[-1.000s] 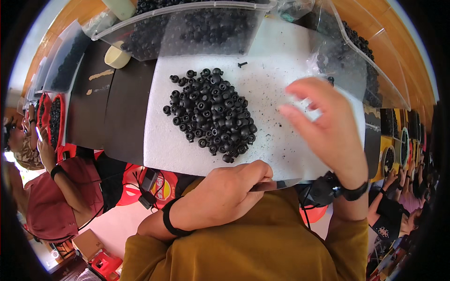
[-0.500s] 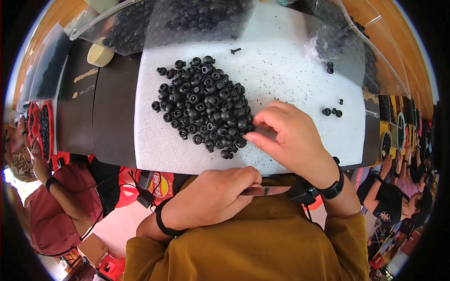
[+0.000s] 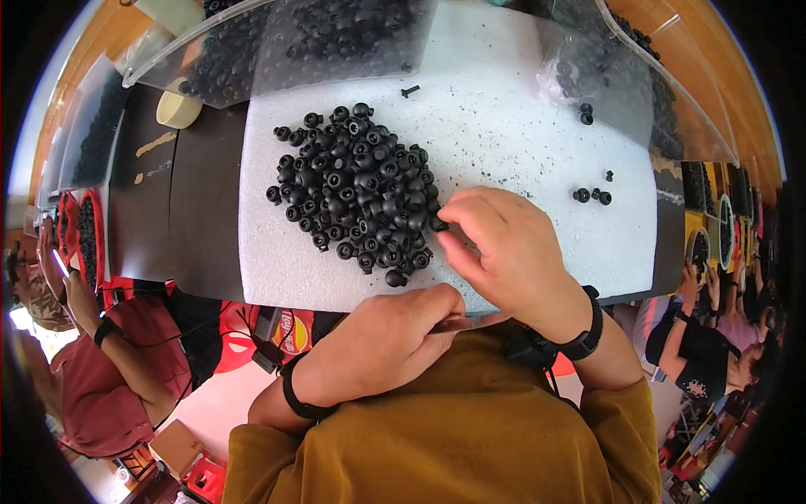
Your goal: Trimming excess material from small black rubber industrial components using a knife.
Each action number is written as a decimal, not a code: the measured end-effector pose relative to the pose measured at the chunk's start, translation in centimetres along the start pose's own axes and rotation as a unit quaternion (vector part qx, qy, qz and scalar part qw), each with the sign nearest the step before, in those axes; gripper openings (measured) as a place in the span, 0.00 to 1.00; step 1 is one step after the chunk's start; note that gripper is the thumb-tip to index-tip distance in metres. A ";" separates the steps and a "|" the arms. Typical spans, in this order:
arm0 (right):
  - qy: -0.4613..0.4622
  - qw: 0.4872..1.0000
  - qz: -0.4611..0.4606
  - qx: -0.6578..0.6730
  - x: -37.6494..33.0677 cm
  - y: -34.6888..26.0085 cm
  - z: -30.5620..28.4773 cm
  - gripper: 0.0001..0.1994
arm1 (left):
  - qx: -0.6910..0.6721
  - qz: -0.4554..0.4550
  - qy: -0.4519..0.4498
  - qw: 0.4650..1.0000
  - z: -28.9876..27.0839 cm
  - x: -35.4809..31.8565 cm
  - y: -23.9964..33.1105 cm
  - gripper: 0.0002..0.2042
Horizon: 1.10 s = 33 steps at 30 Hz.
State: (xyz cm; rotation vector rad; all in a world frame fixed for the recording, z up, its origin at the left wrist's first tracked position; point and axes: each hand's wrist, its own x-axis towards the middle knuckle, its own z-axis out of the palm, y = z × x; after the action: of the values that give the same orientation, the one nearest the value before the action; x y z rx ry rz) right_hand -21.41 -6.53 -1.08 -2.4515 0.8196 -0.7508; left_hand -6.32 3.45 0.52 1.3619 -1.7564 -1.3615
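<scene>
Black round parts are lying heaped on the white foam sheet, the heap sitting toward nine o'clock of the sheet's middle. The right hand is resting at the heap's three o'clock edge, its thumb and forefinger closing together on one black part at the rim of the pile. Half a second ago it was lying over the heap's four o'clock corner with fingers curled; a second ago it was raised out at three o'clock with fingers spread, and the loose parts had not yet appeared there. The left hand is staying at the sheet's six o'clock edge, loosely curled with fingers together, pressing a thin flat strip against the edge. One stray part is sitting just at six o'clock of the pile. Three small pieces are lying well apart at three o'clock. A clear plastic sheet is covering more dark parts at twelve o'clock. A roll of tape is sitting on the dark table at ten o'clock.
</scene>
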 end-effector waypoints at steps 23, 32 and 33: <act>0.103 0.691 0.224 0.679 -6.1 -0.4 -6.3 0.13 | 0.021 -0.043 0.035 0.998 -0.1 4.0 3.0 0.07; 0.087 0.694 0.177 0.692 -6.9 0.0 -6.0 0.12 | 0.116 0.086 0.082 0.986 1.4 3.4 4.7 0.08; 0.090 0.697 0.175 0.689 -6.9 -0.1 -6.0 0.12 | 0.116 0.084 0.083 0.986 1.6 3.4 4.7 0.08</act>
State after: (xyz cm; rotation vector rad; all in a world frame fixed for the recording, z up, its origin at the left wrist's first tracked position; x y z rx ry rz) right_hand -29.72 -3.38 1.05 -0.8381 0.4193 -0.9379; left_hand -10.71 0.81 3.78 1.3674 -1.9126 -0.9476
